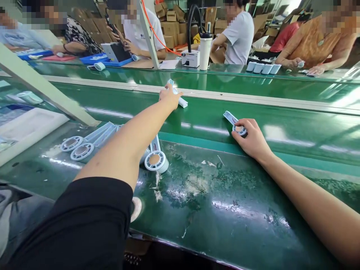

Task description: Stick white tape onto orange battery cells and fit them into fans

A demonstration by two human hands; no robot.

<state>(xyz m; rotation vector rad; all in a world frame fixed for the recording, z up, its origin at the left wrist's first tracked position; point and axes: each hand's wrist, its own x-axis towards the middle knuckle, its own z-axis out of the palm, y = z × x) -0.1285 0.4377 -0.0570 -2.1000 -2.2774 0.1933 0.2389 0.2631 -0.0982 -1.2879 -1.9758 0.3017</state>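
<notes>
My left arm reaches far over the green conveyor belt, and my left hand (169, 99) grips a light blue plastic part (182, 102) from above. The ends of its straight handle stick out past my fingers; the rest is covered. My right hand (251, 138) has its thumb and fingers around the round slotted head of a similar part (231, 117), whose handle points away to the upper left. Under my left forearm lie several like parts, among them a round-headed part (154, 161) with a tan disc and another part (82, 151) further left.
A pale metal post (47, 86) slants across the left side, beside a white tray (33, 127). A roll of tape (136, 209) sits near the table's front edge. Across the belt, several people work around a white cup (205, 52), a small machine (190, 59) and blue trays.
</notes>
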